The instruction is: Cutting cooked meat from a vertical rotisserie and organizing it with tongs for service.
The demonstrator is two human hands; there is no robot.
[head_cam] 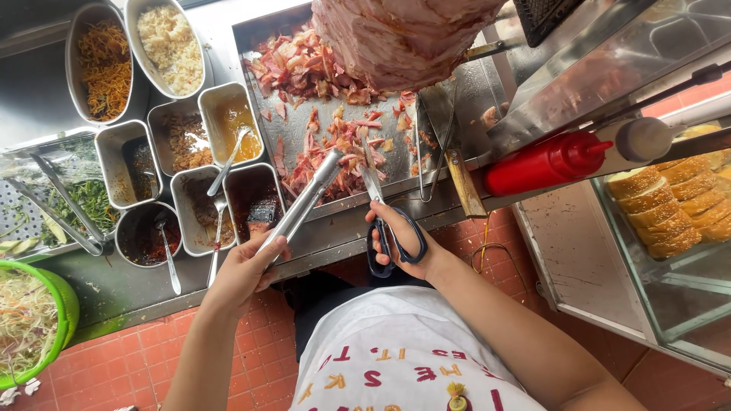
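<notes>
The left hand (242,268) was closed around the handle end of a pair of metal tongs (301,201), which ran up and away from it toward the steel tray (263,30); the tong tips reached in over the tray's near edge and touched the shaved meat (335,144) lying there. The right hand (401,234) gripped a pair of black-handled scissors (378,209), fingers threaded through the loops, so the handles sat just short of the tray's near edge while the blades pointed ahead of the hand into the same pile of meat, just beside the tong tips. A second pair of tongs (430,148) lay loose on the tray, to the right of the scissors. Beyond the pile, above the far half of the tray, hung the big cone of stacked meat (396,34). Left of the tray stood several small steel tubs of sauces and toppings (221,137), some with spoons in them, and farther left a green bowl of shredded cabbage (65,304). Right of the tray lay a red squeeze bottle (544,164) on its side, and past it a glass case of bread rolls (670,202)
</notes>
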